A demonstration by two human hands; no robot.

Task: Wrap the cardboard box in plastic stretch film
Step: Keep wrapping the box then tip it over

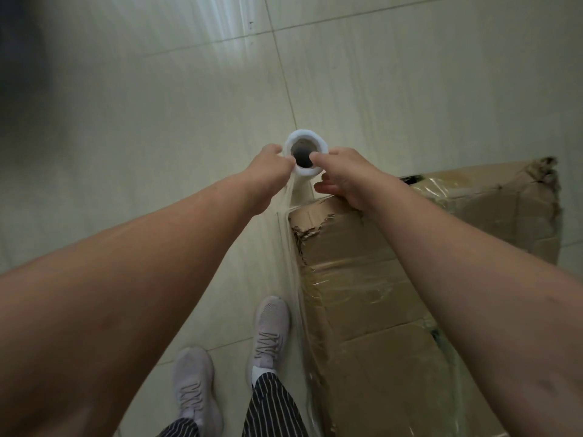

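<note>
White film roll (304, 135) in grip of left hand (268, 168) and right hand (348, 175), beside cardboard box (353, 247).

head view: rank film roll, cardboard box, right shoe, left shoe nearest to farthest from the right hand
1. film roll: gripped by the right hand
2. cardboard box: corner just below
3. right shoe: floor, beside box
4. left shoe: farther back, left
</note>
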